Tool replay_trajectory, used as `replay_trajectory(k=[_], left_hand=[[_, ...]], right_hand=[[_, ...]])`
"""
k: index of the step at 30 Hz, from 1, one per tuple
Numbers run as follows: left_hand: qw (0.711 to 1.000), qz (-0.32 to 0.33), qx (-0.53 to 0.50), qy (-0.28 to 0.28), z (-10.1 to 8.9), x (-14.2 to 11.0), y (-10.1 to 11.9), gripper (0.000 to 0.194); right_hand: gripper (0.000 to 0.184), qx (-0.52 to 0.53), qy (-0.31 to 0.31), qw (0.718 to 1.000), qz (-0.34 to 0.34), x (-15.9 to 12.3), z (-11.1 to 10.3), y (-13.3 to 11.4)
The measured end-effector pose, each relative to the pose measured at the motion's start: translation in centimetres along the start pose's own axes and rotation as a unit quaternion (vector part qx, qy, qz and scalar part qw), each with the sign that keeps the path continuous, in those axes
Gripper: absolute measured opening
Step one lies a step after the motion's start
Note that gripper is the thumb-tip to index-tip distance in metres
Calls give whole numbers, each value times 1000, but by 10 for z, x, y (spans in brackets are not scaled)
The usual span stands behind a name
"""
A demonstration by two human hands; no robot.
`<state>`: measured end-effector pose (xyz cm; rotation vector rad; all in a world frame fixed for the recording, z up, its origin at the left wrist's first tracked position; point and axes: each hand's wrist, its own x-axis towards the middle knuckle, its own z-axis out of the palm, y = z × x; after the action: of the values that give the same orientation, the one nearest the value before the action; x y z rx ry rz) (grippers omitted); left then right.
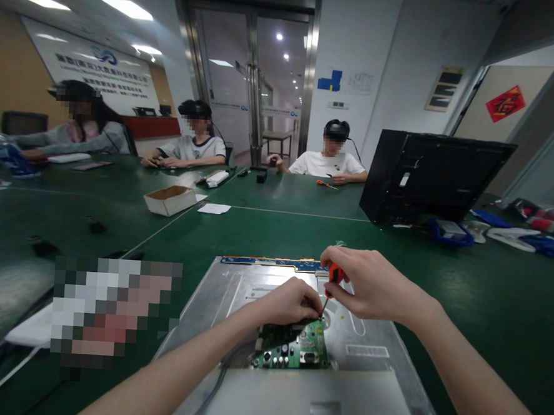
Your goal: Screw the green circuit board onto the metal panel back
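Note:
In the head view my right hand [364, 282] is closed around the orange-and-black handle of a screwdriver [335, 275]. Its thin shaft slants down to the upper right corner of a green circuit board [291, 349]. My left hand [290, 302] bends over that same corner, fingers pressed together close to the screwdriver tip. Whatever those fingers pinch is hidden. The board rests on the metal back of a flat display panel [372, 345], which lies on the table. A narrow blue circuit strip [268, 263] runs along the panel's far edge.
A black monitor casing [429, 179] stands at the right, beside a blue tray [450, 232]. An open white box [169, 199] sits left of centre on the green table [275, 229]. Another screwdriver [326, 185] lies near a person [331, 164] across the table. More people sit leftward.

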<state>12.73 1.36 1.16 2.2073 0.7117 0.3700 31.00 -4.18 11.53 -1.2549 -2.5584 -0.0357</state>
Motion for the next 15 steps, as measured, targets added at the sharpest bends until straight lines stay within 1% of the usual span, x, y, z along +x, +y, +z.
replay_trajectory(k=[3,7,9,12,15], left_hand=[[1000,0,0,1,0,0,0,15],[1000,3,9,0,-1,-1,3,17],[1000,4,11,0,-1,-1,3,16],[1000,2,7,1,0,0,1,17],[1000,-4,9,4,1,0,0,17]], right_hand=[[23,8,-2,1000,0,1,0,0],[15,-35,1,999,23,4,2,0],[16,-45,0,999,23,3,2,1],[15,-12,-3,1000,0,1,-1,0],[21,17,-11,1000,-4,1,-1,0]])
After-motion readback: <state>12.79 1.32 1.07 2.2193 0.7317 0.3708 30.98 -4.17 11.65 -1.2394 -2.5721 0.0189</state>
